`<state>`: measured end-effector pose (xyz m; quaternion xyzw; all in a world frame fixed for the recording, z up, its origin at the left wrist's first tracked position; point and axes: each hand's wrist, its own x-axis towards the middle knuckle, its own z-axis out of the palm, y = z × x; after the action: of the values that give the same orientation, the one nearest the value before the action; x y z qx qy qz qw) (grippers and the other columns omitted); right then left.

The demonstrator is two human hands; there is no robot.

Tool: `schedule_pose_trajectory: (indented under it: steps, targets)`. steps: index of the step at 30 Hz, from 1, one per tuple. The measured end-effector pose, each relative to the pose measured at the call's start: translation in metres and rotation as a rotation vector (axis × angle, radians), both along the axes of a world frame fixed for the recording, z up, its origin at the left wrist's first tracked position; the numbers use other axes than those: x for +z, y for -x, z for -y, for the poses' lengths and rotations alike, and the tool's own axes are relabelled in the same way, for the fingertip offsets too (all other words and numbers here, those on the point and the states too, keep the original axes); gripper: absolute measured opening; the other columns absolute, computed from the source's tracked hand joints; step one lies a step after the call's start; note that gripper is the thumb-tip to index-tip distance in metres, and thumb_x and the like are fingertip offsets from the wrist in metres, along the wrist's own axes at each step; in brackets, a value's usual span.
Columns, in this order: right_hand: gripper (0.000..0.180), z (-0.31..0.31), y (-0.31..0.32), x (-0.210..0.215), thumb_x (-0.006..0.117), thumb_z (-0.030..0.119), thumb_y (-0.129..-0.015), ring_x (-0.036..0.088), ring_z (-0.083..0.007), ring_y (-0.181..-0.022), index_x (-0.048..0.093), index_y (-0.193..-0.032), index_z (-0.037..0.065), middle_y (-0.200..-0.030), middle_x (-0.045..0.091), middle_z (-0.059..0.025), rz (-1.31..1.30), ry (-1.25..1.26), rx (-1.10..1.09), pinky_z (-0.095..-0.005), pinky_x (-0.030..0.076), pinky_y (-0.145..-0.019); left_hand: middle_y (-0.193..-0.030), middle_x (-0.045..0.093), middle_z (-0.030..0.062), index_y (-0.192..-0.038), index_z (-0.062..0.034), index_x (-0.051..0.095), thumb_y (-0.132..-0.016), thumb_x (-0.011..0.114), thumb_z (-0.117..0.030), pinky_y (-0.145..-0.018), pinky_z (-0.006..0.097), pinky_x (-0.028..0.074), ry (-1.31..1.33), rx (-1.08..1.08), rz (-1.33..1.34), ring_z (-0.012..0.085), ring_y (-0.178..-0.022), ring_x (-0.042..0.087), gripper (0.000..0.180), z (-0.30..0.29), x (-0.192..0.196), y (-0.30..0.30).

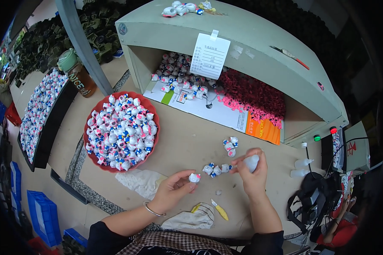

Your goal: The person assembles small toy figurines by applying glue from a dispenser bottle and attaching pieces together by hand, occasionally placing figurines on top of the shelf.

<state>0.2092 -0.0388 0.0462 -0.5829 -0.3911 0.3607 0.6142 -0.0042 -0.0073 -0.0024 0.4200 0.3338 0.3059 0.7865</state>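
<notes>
Between the thumb and fingers of my left hand (174, 189) is a small white figurine (194, 177) with a pink spot. My right hand (254, 174) is wrapped round a translucent white squeeze bottle (251, 162), its tip toward the table's middle. Several white and blue figurines (216, 170) lie in a row between my hands, close to the right fingers. Just beyond them rests another small group of figurines (230, 146). A red scalloped bowl (157, 131) heaped with similar figurines stands left of my left hand.
A grey-green shelf box (174, 32) at the back holds figurines and a heap of pink pieces (251, 95). Near me lie a yellow-handled knife (221, 211) and white cloths (189, 219). Squeeze bottles (301, 168) are at right; a black tray (55, 123) and a jar (83, 80) at left.
</notes>
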Motion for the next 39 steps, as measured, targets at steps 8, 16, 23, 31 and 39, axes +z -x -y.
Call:
schedule_pose_trajectory:
  steps: [8, 16, 23, 31, 39]
  targets:
    - [0.017, -0.141, -0.05, -0.03, 0.056, 0.005, -0.073, 0.059, -0.0322, -0.073, 0.056, -0.09, 0.001, -0.091, 0.054, -0.017, 0.949, -0.022, -0.098, -0.0392, 0.048, -0.065, -0.099, 0.059, 0.0075, -0.115, -0.003, 0.049, -0.082, 0.056, -0.001, -0.073, 0.026, 0.05, 0.026, 0.012, 0.03, 0.0145, -0.088, 0.058, 0.034, -0.001, 0.0, -0.002]
    - [0.023, -0.161, -0.032, -0.032, 0.056, 0.005, -0.068, 0.057, -0.0331, -0.084, 0.06, -0.091, 0.003, -0.097, 0.053, -0.0147, 1.326, 0.365, 0.196, -0.0419, 0.047, -0.073, -0.099, 0.059, 0.0073, -0.115, -0.0031, 0.049, -0.082, 0.056, -0.001, -0.073, 0.026, 0.05, 0.041, 0.026, 0.027, 0.014, -0.087, 0.058, 0.034, -0.002, -0.001, 0.005]
    - [0.019, -0.13, -0.04, -0.032, 0.055, 0.002, -0.065, 0.058, -0.0341, -0.078, 0.058, -0.084, 0.001, -0.088, 0.055, -0.0164, 1.401, 0.261, 0.203, -0.042, 0.047, -0.069, -0.099, 0.059, 0.007, -0.115, -0.0035, 0.049, -0.082, 0.056, -0.001, -0.073, 0.027, 0.049, 0.053, 0.004, 0.054, 0.0144, -0.088, 0.058, 0.035, -0.004, 0.0, 0.002]
    - [0.034, -0.165, -0.086, -0.002, 0.054, 0.004, -0.07, 0.056, -0.0344, -0.087, 0.054, -0.104, 0.006, -0.098, 0.054, -0.019, 1.124, 0.136, -0.094, -0.0425, 0.047, -0.073, -0.1, 0.058, 0.0081, -0.117, -0.0042, 0.048, -0.083, 0.056, -0.003, -0.074, 0.027, 0.049, 0.034, 0.025, 0.04, 0.0156, -0.088, 0.058, 0.035, -0.002, 0.0, 0.002]
    - [0.039, -0.27, -0.114, -0.059, 0.056, 0.007, -0.069, 0.043, -0.0352, -0.11, 0.052, -0.108, 0.002, -0.117, 0.046, -0.0203, 1.378, -0.002, -0.092, -0.0379, 0.035, -0.093, -0.101, 0.058, 0.0078, -0.116, -0.0056, 0.049, -0.082, 0.055, -0.001, -0.074, 0.028, 0.05, 0.033, 0.041, 0.078, 0.0169, -0.089, 0.058, 0.035, -0.004, -0.006, 0.002]
